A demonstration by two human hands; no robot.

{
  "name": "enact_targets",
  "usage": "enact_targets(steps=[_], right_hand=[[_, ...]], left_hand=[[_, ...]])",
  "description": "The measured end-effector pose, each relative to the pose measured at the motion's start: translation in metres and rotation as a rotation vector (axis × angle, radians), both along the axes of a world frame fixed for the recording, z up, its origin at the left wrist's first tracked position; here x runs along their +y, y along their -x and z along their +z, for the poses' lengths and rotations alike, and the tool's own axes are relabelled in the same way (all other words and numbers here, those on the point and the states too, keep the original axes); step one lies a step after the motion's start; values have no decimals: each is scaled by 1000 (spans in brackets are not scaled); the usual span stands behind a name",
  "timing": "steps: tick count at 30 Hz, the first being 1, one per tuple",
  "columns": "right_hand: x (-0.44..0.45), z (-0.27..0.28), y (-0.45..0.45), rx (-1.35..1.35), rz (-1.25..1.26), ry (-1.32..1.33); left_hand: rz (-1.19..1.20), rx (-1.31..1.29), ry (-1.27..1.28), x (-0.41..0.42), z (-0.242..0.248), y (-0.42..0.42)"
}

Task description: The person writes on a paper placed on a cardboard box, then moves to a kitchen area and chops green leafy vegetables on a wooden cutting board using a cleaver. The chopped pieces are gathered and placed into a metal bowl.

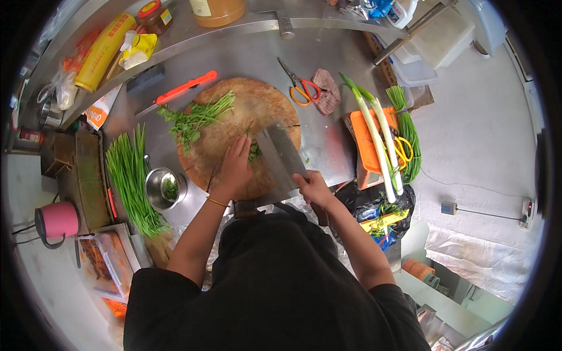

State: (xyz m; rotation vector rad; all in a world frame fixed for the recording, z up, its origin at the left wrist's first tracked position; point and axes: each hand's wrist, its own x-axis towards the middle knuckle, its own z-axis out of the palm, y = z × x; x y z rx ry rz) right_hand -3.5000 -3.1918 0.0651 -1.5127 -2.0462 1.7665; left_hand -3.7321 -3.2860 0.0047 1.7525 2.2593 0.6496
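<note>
My right hand (315, 189) grips the handle of a broad cleaver (281, 151), whose blade lies over the right part of a round wooden chopping block (263, 101). Flat on the block, my left hand (237, 164) has its fingers extended beside the blade. A little chopped green herb (254, 152) shows between that hand and the cleaver; the palm's underside is hidden. Uncut leafy herbs, probably coriander (197, 115), lie at the block's left edge. Left of the block stands a steel bowl (151, 186) with some chopped greens (169, 188) inside.
Long garlic chives (129, 175) lie at left, near an orange-handled knife (186, 87) behind the block. Scissors (303, 85) rest beside a brownish cloth (326, 92). Leeks or large scallions (375, 131) cross an orange tray (364, 145) at right. A steel shelf (246, 22) overhangs the back.
</note>
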Motion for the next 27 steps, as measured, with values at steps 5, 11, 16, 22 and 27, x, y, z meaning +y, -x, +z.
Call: enact_targets(steps=[5, 11, 16, 22, 27], right_hand=[[-4, 4, -9, -113, 227, -659], [-2, 1, -16, -65, 462, -1055], [0, -14, -12, 9, 525, -1167], [3, -17, -5, 24, 559, -1198], [8, -16, -12, -45, 553, -1210]], left_hand=[[214, -427, 143, 0, 23, 28], [91, -394, -73, -12, 47, 44], [-290, -180, 12, -7, 65, -5], [-360, 7, 213, 12, 64, -47], [-253, 47, 288, 15, 53, -41]])
